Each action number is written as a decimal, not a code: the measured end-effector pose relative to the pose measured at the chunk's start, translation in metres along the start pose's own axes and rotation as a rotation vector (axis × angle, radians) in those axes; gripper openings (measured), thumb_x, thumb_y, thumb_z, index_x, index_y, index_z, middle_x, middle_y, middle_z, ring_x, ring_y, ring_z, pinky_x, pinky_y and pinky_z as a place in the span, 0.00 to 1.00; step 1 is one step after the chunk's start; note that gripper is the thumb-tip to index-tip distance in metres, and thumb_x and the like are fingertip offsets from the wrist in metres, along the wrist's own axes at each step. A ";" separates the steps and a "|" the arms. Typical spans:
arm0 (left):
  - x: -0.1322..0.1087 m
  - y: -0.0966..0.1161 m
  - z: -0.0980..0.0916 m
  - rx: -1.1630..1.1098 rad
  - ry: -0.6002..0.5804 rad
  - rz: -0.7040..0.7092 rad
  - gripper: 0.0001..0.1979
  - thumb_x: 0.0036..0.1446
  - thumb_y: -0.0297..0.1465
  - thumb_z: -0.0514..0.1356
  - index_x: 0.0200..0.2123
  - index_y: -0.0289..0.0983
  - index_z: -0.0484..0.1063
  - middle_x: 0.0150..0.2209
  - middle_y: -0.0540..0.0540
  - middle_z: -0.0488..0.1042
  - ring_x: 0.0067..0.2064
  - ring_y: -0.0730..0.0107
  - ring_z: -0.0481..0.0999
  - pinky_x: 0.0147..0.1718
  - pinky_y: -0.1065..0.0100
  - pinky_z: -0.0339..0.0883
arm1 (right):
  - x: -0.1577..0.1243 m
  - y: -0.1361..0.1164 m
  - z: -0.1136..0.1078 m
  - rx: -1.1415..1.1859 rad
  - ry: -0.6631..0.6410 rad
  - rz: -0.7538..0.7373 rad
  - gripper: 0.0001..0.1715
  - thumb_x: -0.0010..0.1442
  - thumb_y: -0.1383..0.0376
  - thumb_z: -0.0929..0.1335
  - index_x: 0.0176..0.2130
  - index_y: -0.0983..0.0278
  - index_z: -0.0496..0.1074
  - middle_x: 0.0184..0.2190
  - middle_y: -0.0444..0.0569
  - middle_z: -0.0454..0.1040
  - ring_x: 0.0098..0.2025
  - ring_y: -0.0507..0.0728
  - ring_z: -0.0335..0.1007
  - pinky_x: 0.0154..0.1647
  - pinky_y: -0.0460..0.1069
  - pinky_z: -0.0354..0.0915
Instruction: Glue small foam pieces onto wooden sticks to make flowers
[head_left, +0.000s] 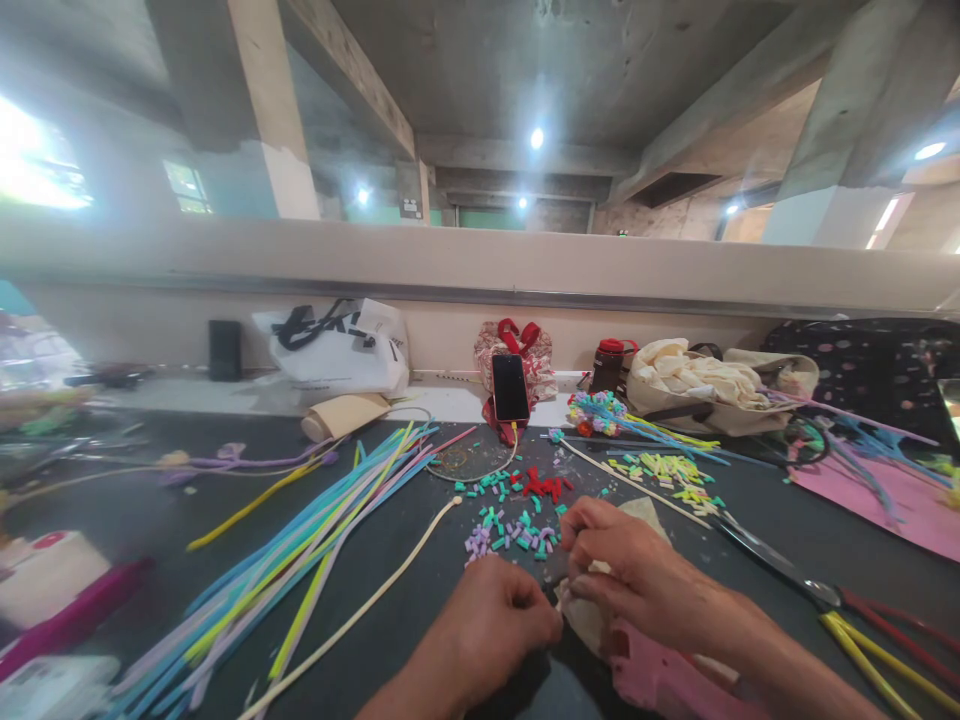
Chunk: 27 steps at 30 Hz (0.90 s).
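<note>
My left hand (499,622) is low in the middle of the view, its thumb and fingers pinched together; whatever they hold is too small to name. To its right, my right hand (626,570) has curled fingers over a pale cloth-like piece (589,622), with a small cream bit at the fingertips that I cannot make out. A pink tool (660,675), partly hidden by the right forearm, lies beneath. Just beyond both hands are small lilac and teal pieces (517,532), red pieces (541,486) and yellow-green pieces (664,468). Long coloured strips (300,570) lie to the left beside a cream cord (375,595).
Scissors (795,575) lie at the right near a pink sheet (877,500). A phone (510,388) stands at the back before a patterned bag. A white bag (337,350), a dark red-lidded bottle (609,366) and a cream bag (720,400) line the wall.
</note>
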<state>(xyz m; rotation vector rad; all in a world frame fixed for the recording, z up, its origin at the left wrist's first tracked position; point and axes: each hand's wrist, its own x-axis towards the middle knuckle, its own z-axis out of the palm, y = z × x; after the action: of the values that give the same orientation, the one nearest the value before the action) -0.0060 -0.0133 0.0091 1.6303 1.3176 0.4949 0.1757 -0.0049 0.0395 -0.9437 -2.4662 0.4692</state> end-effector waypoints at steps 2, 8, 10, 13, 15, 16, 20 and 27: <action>-0.001 0.001 -0.001 0.014 0.006 -0.003 0.09 0.39 0.31 0.55 0.18 0.34 0.73 0.12 0.56 0.58 0.17 0.78 0.56 0.15 0.74 0.43 | 0.000 0.001 0.001 -0.014 0.008 -0.002 0.08 0.52 0.75 0.64 0.25 0.64 0.63 0.34 0.44 0.64 0.36 0.50 0.61 0.35 0.45 0.57; 0.000 -0.002 0.000 0.053 0.029 0.030 0.09 0.39 0.32 0.53 0.17 0.34 0.72 0.12 0.56 0.56 0.17 0.78 0.57 0.15 0.74 0.42 | 0.002 0.002 0.002 -0.047 0.012 0.004 0.08 0.51 0.75 0.64 0.25 0.64 0.61 0.34 0.44 0.65 0.36 0.51 0.60 0.35 0.46 0.57; 0.001 -0.003 0.001 0.067 0.033 0.038 0.09 0.39 0.31 0.53 0.17 0.34 0.71 0.13 0.55 0.56 0.18 0.78 0.57 0.16 0.74 0.43 | 0.002 0.001 0.002 -0.056 0.013 -0.001 0.08 0.51 0.75 0.64 0.25 0.64 0.61 0.35 0.44 0.65 0.37 0.51 0.60 0.36 0.46 0.57; 0.001 -0.004 0.001 0.069 0.039 0.045 0.09 0.39 0.31 0.53 0.17 0.34 0.71 0.13 0.55 0.55 0.18 0.78 0.57 0.16 0.75 0.44 | 0.001 -0.001 0.002 -0.062 0.019 -0.008 0.08 0.50 0.75 0.64 0.25 0.64 0.62 0.34 0.44 0.65 0.36 0.51 0.60 0.36 0.46 0.57; 0.002 -0.004 0.001 0.061 0.041 0.050 0.09 0.39 0.31 0.54 0.17 0.34 0.71 0.13 0.56 0.55 0.19 0.78 0.57 0.16 0.75 0.44 | 0.001 -0.002 0.002 -0.066 0.032 -0.005 0.08 0.49 0.75 0.64 0.25 0.64 0.62 0.34 0.44 0.66 0.36 0.51 0.60 0.35 0.46 0.57; 0.002 -0.004 0.001 0.060 0.041 0.051 0.09 0.39 0.32 0.54 0.17 0.34 0.71 0.13 0.56 0.55 0.19 0.78 0.57 0.16 0.75 0.44 | 0.001 -0.002 0.003 -0.068 0.040 0.001 0.08 0.49 0.76 0.64 0.24 0.64 0.62 0.33 0.44 0.66 0.36 0.51 0.61 0.35 0.46 0.57; 0.000 -0.003 0.001 0.059 0.042 0.061 0.10 0.40 0.32 0.53 0.16 0.34 0.69 0.13 0.56 0.54 0.18 0.79 0.56 0.16 0.75 0.43 | 0.002 -0.001 0.004 -0.084 0.079 0.045 0.08 0.45 0.77 0.64 0.23 0.64 0.64 0.31 0.44 0.66 0.34 0.51 0.61 0.33 0.47 0.57; 0.000 -0.002 0.000 0.040 0.045 0.048 0.09 0.41 0.32 0.54 0.16 0.34 0.69 0.12 0.57 0.56 0.17 0.79 0.55 0.15 0.74 0.42 | 0.003 -0.002 0.003 -0.064 0.129 0.094 0.08 0.44 0.77 0.64 0.21 0.65 0.64 0.29 0.44 0.67 0.32 0.51 0.63 0.31 0.46 0.57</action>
<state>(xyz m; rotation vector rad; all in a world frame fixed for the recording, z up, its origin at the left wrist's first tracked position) -0.0070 -0.0137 0.0071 1.6963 1.3313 0.5402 0.1712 -0.0048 0.0385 -1.0842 -2.3410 0.3504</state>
